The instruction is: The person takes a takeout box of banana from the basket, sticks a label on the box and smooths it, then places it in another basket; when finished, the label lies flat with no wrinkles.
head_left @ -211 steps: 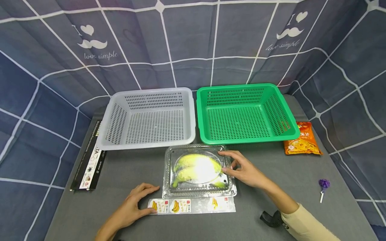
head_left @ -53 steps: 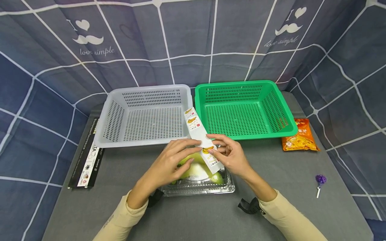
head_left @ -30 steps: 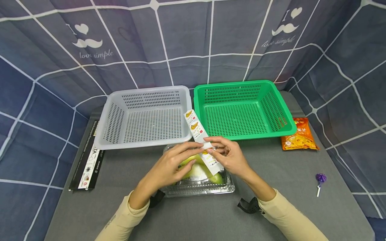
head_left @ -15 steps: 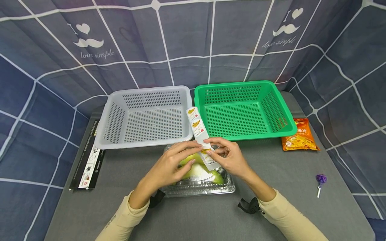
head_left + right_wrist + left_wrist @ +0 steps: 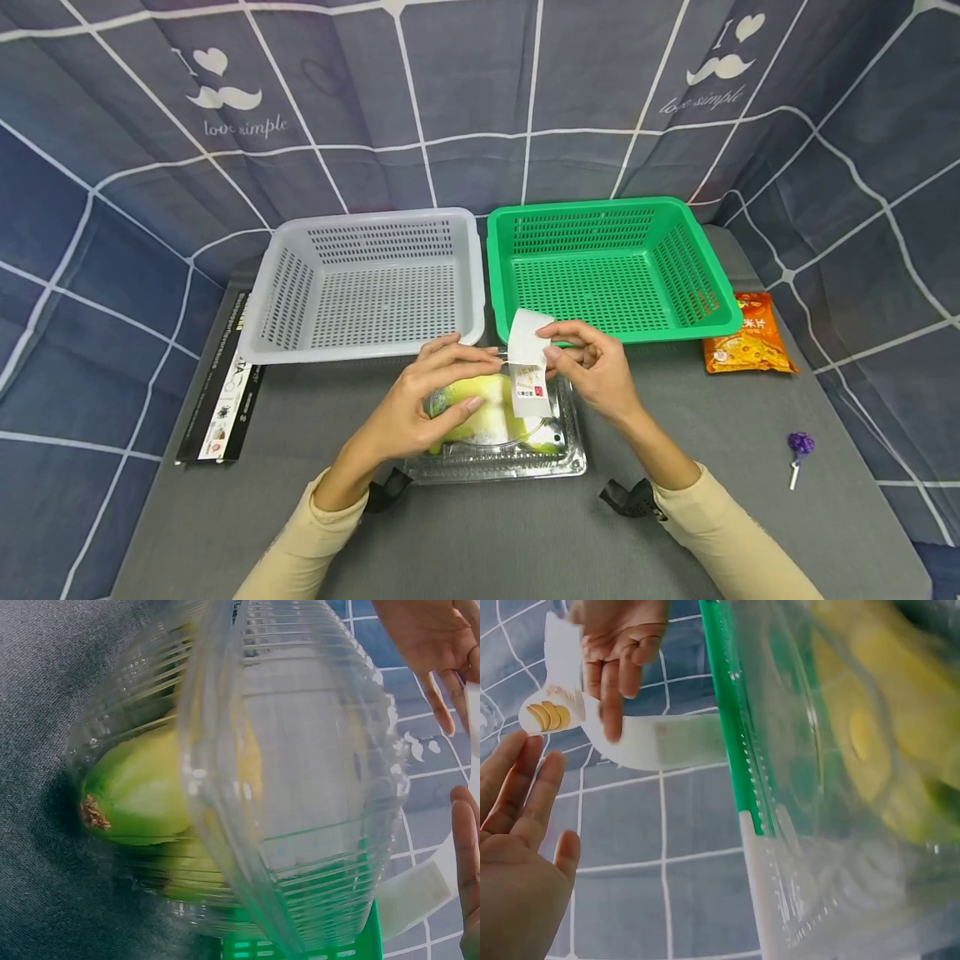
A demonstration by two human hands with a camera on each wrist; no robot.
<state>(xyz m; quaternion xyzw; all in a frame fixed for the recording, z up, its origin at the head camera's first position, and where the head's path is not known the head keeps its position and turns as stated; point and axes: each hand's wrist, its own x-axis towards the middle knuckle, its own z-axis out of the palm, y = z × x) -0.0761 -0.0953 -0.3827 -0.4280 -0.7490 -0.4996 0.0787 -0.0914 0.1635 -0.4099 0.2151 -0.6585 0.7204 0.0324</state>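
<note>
My right hand (image 5: 596,371) pinches a white strip of banana stickers (image 5: 530,358) between thumb and fingers, above the clear plastic clamshell box (image 5: 495,471). Inside that closed box lie bananas (image 5: 480,408). In the left wrist view one banana sticker (image 5: 549,716) stands partly off the bent strip. My left hand (image 5: 420,400) has its fingers fairly straight, the fingertips at this sticker's edge and the thumb apart. Whether they touch it or lie just beside it, I cannot tell. The right wrist view shows the green banana ends (image 5: 139,791) through the box wall.
Behind the box stand a light grey basket (image 5: 363,358) and a green basket (image 5: 622,335). An orange snack bag (image 5: 750,333) and a purple lollipop (image 5: 801,446) lie at the right. A long black box (image 5: 213,392) lies at the left.
The sticker strip, earlier flat on the table before the box, was lifted above it by both hands. Since half a second ago the strip has bent, and my right hand has shifted slightly right.
</note>
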